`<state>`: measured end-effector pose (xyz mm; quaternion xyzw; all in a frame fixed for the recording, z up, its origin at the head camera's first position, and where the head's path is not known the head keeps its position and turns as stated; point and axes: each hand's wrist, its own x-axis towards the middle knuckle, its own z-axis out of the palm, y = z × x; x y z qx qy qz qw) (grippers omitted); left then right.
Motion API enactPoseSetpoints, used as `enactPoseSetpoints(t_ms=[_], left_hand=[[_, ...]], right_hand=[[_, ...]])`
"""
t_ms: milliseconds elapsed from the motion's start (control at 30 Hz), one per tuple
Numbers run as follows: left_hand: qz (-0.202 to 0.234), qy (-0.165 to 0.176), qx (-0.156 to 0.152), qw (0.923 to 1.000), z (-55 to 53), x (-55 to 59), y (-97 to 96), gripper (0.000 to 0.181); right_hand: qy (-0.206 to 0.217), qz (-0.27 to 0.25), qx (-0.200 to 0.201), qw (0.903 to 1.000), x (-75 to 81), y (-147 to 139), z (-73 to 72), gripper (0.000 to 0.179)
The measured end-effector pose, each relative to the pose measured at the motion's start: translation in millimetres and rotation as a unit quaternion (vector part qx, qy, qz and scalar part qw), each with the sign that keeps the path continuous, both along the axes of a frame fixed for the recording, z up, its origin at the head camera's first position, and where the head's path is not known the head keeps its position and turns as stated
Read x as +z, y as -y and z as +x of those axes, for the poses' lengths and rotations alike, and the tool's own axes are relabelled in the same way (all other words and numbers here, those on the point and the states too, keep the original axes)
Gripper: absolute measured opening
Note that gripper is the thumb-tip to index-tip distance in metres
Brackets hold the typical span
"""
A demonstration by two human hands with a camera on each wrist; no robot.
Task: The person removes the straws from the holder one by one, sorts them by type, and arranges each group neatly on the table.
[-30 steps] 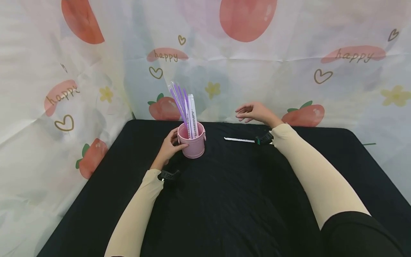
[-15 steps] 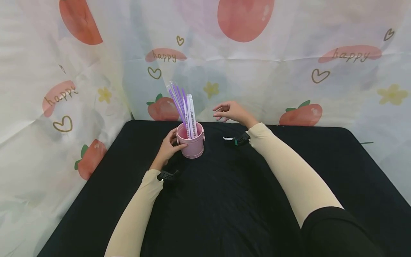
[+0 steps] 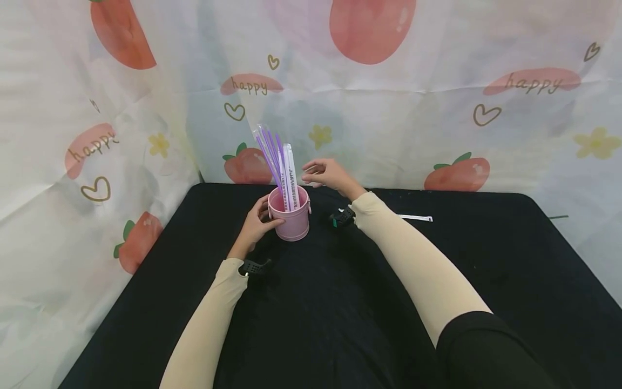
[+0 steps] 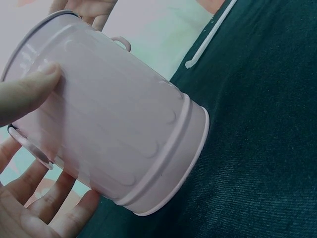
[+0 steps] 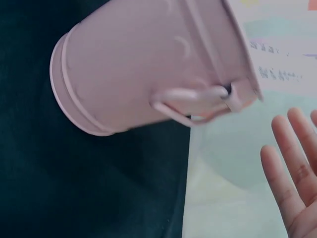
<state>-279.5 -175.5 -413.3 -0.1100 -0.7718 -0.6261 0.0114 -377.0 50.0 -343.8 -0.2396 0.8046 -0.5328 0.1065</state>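
A pink bucket (image 3: 293, 227) with small side handles stands upright on the black cloth. My left hand (image 3: 254, 226) holds it from the left, thumb on the near wall and fingers round the other side. Purple straws (image 3: 269, 148) in clear wrap lean in the bucket beside slim white printed wrappers (image 3: 290, 175); their lower ends are hidden. My right hand (image 3: 330, 175) hovers just right of the wrappers, apart from them, with nothing in it; its fingers (image 5: 287, 144) look extended in the right wrist view. A slim white stick (image 3: 417, 218) lies on the cloth, partly behind my right forearm.
A black-covered table (image 3: 311, 324) spreads out under both arms. A printed fabric backdrop (image 3: 398, 124) hangs behind it and along the left side. Black straps (image 3: 255, 266) sit at both wrists.
My right hand has moved left, from above the white stick to beside the bucket, uncovering the stick's right end. My left hand and the bucket have stayed in place.
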Motion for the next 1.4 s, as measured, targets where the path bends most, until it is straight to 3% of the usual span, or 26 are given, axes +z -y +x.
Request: enactPoseSetpoints(t_ms=[233, 500, 767, 1200, 1400], left_hand=[[0.008, -0.002, 0.006, 0.9999, -11.6, -19.7, 3.3, 0.073], [-0.001, -0.006, 0.009, 0.9999, -11.7, -25.3, 3.7, 0.073], [0.004, -0.005, 0.008, 0.9999, -11.7, -23.6, 2.4, 0.074], [0.016, 0.005, 0.003, 0.9999, -16.2, -20.9, 4.7, 0.075], [0.012, 0.007, -0.004, 0.9999, -3.7, -2.8, 2.4, 0.075]], right_hand=[[0.011, 0.000, -0.008, 0.9999, -10.8, 13.6, 0.6, 0.038], [-0.002, 0.019, -0.023, 0.9996, -23.2, 25.1, 0.9, 0.032], [-0.009, 0.032, -0.038, 0.9987, -31.3, 32.0, 1.3, 0.029], [-0.026, 0.038, -0.050, 0.9977, -31.4, 36.1, -2.1, 0.027], [-0.024, 0.026, -0.058, 0.9977, -29.6, 38.0, -4.6, 0.026]])
